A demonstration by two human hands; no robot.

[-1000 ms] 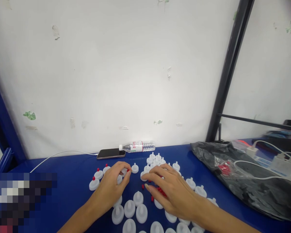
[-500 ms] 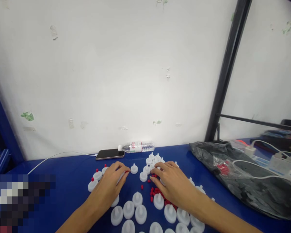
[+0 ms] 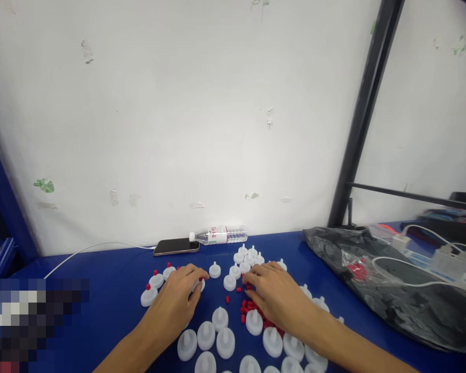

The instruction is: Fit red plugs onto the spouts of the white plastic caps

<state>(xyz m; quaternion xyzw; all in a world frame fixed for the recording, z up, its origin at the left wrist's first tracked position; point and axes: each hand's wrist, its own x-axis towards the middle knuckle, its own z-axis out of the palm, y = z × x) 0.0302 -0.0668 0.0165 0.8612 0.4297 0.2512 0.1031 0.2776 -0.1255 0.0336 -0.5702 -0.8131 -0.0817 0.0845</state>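
Note:
My left hand (image 3: 174, 298) curves around a white nozzle lid (image 3: 202, 286) with a red tip cap on it; its thumb and index finger stand apart beside the tip. My right hand (image 3: 277, 292) is over a heap of small red tip caps (image 3: 250, 306), fingers curled, with a red cap at the fingertips, partly hidden. Several white nozzle lids with bare tips (image 3: 226, 342) stand upright in front of and between my hands. Left of my left hand are white lids wearing red caps (image 3: 149, 295).
A phone (image 3: 176, 246) on a white cable and a clear water bottle (image 3: 219, 235) lie against the wall. More bare lids (image 3: 244, 255) cluster behind my right hand. A black plastic bag (image 3: 404, 305) and a power strip (image 3: 450, 264) are at the right.
My left thumb and index finger have loosened from the red-capped tip, which now shows between them. My right hand has shifted slightly, its fingertips now at a red cap.

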